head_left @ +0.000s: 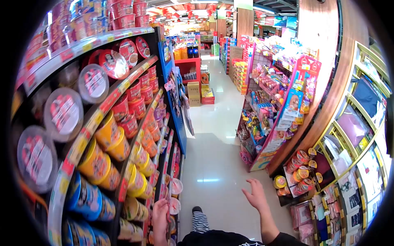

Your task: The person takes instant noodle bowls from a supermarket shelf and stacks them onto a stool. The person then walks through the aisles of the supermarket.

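My left hand [160, 214] is low beside the shelving on the left, its fingers curled together. Whether anything is inside them I cannot make out. Close to it are white-lidded tubs [175, 186] and beige noodle cups [134, 210] on the lower shelves. My right hand [255, 194] hangs over the aisle floor with its thumb and fingers apart, holding nothing. Yellow noodle cups [137, 182], orange cups [99, 168] and blue cups [85, 199] stand in rows on the left shelves.
A shiny tiled floor [215, 164] runs ahead between the shelves. On the right are a snack rack [266, 102], stacked noodle cups [301, 174] and a yellow wire rack [349, 100] of packaged goods. Cardboard boxes [193, 93] stand farther along on the left.
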A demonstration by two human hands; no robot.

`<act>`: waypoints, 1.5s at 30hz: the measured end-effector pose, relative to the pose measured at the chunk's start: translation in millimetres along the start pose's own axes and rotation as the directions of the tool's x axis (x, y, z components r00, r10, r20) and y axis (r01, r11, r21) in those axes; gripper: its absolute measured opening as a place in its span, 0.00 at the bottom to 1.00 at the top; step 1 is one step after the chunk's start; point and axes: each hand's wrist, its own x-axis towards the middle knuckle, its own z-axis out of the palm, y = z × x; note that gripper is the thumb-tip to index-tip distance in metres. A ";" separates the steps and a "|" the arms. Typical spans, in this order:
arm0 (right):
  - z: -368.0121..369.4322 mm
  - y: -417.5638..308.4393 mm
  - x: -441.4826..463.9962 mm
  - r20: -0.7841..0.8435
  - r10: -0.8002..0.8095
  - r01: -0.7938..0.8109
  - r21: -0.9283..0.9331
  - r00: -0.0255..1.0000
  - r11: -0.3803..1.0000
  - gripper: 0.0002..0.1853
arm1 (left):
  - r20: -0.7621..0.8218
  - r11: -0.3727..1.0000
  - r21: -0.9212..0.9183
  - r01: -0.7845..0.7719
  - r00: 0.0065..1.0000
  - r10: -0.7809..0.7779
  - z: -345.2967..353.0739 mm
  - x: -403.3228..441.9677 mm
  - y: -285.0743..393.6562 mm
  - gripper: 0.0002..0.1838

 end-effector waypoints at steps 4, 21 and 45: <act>9.6 42.0 65.5 -0.083 0.112 -0.120 -0.102 0.990 0.988 0.21 | 0.095 0.999 -0.035 -0.008 0.995 0.011 35.0 100.6 26.6 0.17; 64.1 162.9 338.1 -0.305 0.317 -0.373 -0.149 0.898 0.916 0.20 | 0.345 1.000 -0.013 0.028 0.938 -0.022 227.9 451.2 38.3 0.16; 115.0 248.5 842.6 -0.262 0.407 -0.418 0.014 0.875 0.908 0.22 | 0.438 0.998 -0.042 0.051 0.899 -0.028 495.7 888.0 61.1 0.16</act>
